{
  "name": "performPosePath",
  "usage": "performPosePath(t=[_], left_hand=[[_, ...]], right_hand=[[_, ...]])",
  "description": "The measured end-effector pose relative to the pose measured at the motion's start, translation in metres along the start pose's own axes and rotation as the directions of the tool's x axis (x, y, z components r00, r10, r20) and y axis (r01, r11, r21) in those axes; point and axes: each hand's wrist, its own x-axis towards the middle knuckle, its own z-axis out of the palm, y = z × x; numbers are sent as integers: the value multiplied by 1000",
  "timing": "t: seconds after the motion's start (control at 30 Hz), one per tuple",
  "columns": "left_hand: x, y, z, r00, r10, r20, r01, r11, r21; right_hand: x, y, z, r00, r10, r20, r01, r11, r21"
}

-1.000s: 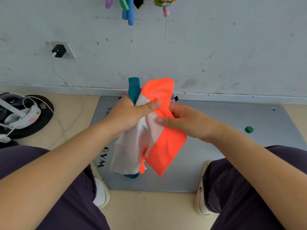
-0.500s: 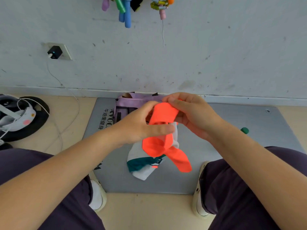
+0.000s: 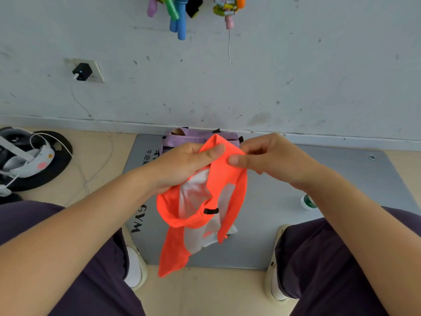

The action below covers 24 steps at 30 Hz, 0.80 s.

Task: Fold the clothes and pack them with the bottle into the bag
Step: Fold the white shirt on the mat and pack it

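An orange and white garment [image 3: 200,201] hangs unfolded in the air above the grey mat [image 3: 341,169]. My left hand [image 3: 182,163] grips its top edge with the thumb on the orange cloth. My right hand [image 3: 271,156] pinches the same edge just to the right. Behind the hands a purple bag [image 3: 193,135] stands against the wall, mostly hidden. The bottle [image 3: 308,201] with a white and green end lies on the mat under my right forearm, partly covered.
My knees and white shoes [image 3: 136,267] frame the mat's near edge. A white headset [image 3: 25,156] on a black disc lies at the left, with a cable running to a wall socket [image 3: 84,70]. Colourful items [image 3: 180,12] hang on the wall above.
The garment has opened out and now hangs longer, with its collar loop showing. Both hands moved to its top edge, side by side. The teal part is no longer visible.
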Motion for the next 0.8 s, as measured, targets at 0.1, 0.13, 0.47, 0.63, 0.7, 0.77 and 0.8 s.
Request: performPosePath(t=[0.1, 0.13, 0.47, 0.63, 0.7, 0.77, 0.8], left_hand=[[-3, 1, -4, 997, -13, 78, 12, 1000, 8], [-3, 1, -4, 994, -22, 103, 21, 1000, 6], [8, -5, -18, 981, 27, -190, -11, 996, 87], [10, -15, -26, 991, -106, -84, 119, 978, 170], [10, -22, -20, 976, -218, 4, 207, 933, 295], [11, -25, -13, 959, -276, 58, 241, 908, 342], [11, -26, -11, 959, -275, 73, 236, 912, 335]], right_hand=[[-1, 2, 2, 985, 14, 170, -24, 998, 51], [0, 4, 5, 970, 41, 240, -56, 997, 54], [4, 18, 3, 990, 1, 139, -49, 939, 340], [10, 14, -13, 983, 110, -148, -17, 853, 522], [9, 13, -15, 980, 127, -153, -21, 830, 557], [6, 12, -12, 992, 98, -84, -27, 798, 602], [5, 11, -10, 995, 85, -49, -36, 776, 629]])
